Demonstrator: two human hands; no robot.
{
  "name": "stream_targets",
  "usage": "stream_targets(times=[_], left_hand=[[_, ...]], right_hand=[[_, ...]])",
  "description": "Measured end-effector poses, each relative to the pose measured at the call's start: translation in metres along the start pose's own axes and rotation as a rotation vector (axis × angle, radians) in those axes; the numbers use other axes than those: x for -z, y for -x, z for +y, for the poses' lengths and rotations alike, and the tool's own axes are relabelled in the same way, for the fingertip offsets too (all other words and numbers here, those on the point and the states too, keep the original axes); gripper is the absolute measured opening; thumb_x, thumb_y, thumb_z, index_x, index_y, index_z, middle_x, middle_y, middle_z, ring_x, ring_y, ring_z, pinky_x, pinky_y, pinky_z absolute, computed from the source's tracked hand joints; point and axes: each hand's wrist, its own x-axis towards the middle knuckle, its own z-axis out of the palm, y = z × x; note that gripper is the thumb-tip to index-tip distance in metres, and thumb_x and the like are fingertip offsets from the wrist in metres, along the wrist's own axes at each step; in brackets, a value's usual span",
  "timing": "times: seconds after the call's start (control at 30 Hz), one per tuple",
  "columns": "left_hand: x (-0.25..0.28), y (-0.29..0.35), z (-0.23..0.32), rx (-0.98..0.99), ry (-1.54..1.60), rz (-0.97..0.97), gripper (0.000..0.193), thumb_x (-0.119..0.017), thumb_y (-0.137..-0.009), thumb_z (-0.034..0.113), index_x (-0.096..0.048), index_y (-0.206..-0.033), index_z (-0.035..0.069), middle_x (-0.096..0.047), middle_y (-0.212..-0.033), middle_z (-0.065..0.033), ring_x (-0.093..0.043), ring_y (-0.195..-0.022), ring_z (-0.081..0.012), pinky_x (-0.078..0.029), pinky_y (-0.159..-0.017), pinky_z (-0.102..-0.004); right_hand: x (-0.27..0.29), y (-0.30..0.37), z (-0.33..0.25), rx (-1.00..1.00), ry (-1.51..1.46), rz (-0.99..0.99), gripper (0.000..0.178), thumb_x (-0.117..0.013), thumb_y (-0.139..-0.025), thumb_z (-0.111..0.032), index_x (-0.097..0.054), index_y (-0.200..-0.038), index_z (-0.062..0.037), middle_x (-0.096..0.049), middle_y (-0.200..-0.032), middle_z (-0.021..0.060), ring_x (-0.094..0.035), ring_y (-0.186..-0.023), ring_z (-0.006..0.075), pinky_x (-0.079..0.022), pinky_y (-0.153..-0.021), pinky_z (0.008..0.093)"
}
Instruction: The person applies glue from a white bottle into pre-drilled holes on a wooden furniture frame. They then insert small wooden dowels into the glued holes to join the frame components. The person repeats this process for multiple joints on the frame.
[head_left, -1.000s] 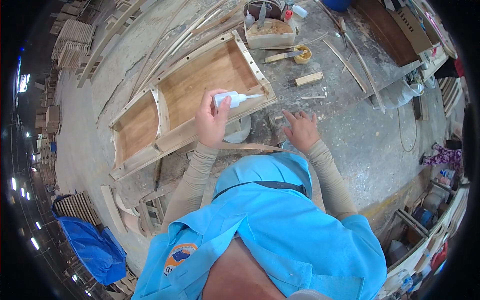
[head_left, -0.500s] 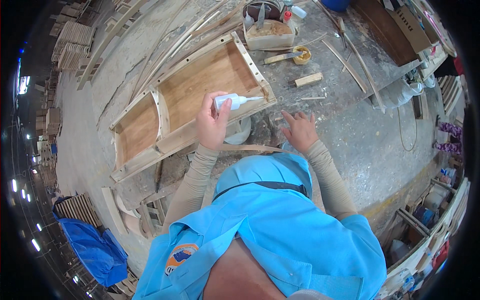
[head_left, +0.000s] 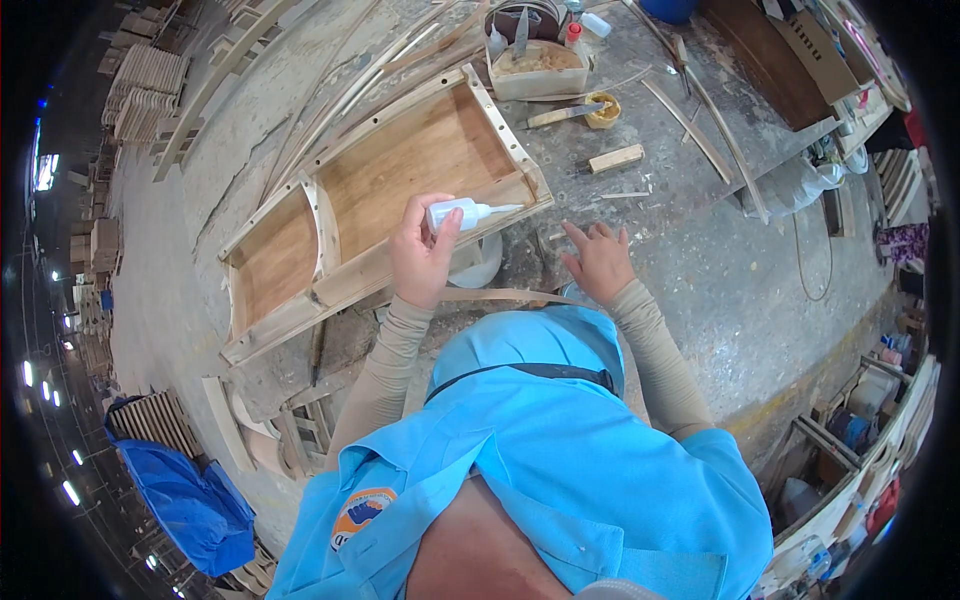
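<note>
My left hand [head_left: 422,252] is closed around a white glue bottle [head_left: 452,214], held tilted with its thin nozzle pointing right. The nozzle tip is over the near right corner of a wooden frame [head_left: 375,262], which has a plywood panel, a curved divider and holes along its edges. Whether the tip touches the wood I cannot tell. To the right of that corner, my right hand [head_left: 603,264] hovers or rests over the worktable [head_left: 680,215] with its fingers spread and nothing in it. A small wood sliver [head_left: 558,237] lies near its fingertips.
Beyond the frame stand a pale tub [head_left: 541,75], a small yellow cup of paste [head_left: 603,111] and a putty knife [head_left: 552,116]. A wood block [head_left: 616,158] lies nearer. Thin wood strips [head_left: 690,132] cross the right side. A white round container [head_left: 478,265] sits beneath the frame's near edge.
The bottle has shifted slightly left and down with my left hand, its nozzle drawing back from the frame's corner. My right hand has barely moved.
</note>
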Motion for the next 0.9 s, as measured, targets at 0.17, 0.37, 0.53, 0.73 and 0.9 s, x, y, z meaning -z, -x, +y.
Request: stream_targets(times=[0.17,0.37,0.53,0.73,0.9], left_hand=[[0.005,0.002,0.0,0.002,0.014,0.013,0.017,-0.061,-0.089,0.013,-0.056,-0.102,0.002,-0.059,-0.083,-0.0018,-0.052,-0.073,-0.0044,-0.042,-0.059,-0.019],[0.002,-0.001,0.001,-0.036,-0.062,-0.006,0.017,-0.061,-0.089,0.013,-0.056,-0.102,0.003,-0.059,-0.082,-0.0021,-0.052,-0.072,-0.0046,-0.042,-0.059,-0.0194],[-0.009,-0.001,0.005,-0.064,0.019,-0.001,0.018,-0.062,-0.088,0.014,-0.056,-0.102,0.003,-0.059,-0.082,-0.0017,-0.052,-0.071,-0.004,-0.042,-0.059,-0.0188],[-0.018,-0.004,0.002,-0.072,0.01,0.005,0.018,-0.062,-0.088,0.014,-0.056,-0.102,0.003,-0.058,-0.081,-0.0011,-0.05,-0.069,-0.0026,-0.04,-0.056,-0.0178],[-0.022,-0.005,-0.001,-0.052,-0.043,0.001,0.018,-0.063,-0.088,0.014,-0.057,-0.101,0.003,-0.057,-0.079,0.0001,-0.044,-0.063,-0.001,-0.036,-0.052,-0.0179]], right_hand=[[-0.005,0.001,0.0,0.001,0.006,0.019,0.05,-0.059,-0.083,-0.03,-0.048,-0.128,-0.0136,-0.058,-0.101,0.0176,-0.048,-0.112,0.0339,-0.03,-0.098,0.0613],[-0.004,0.002,-0.002,0.009,0.01,0.027,0.05,-0.06,-0.082,-0.029,-0.049,-0.128,-0.0134,-0.058,-0.101,0.0179,-0.048,-0.111,0.0338,-0.03,-0.098,0.0606],[-0.009,0.003,-0.002,0.017,0.018,0.06,0.05,-0.06,-0.082,-0.028,-0.05,-0.128,-0.0129,-0.057,-0.102,0.0188,-0.047,-0.111,0.0348,-0.032,-0.097,0.0602],[-0.007,0.003,-0.004,0.013,0.012,0.04,0.05,-0.062,-0.081,-0.026,-0.05,-0.127,-0.0122,-0.056,-0.104,0.0195,-0.046,-0.113,0.0357,-0.033,-0.096,0.0593],[-0.008,0.002,-0.004,0.016,0.019,0.03,0.05,-0.062,-0.081,-0.026,-0.049,-0.127,-0.0119,-0.057,-0.103,0.0208,-0.047,-0.112,0.0363,-0.035,-0.096,0.0578]])
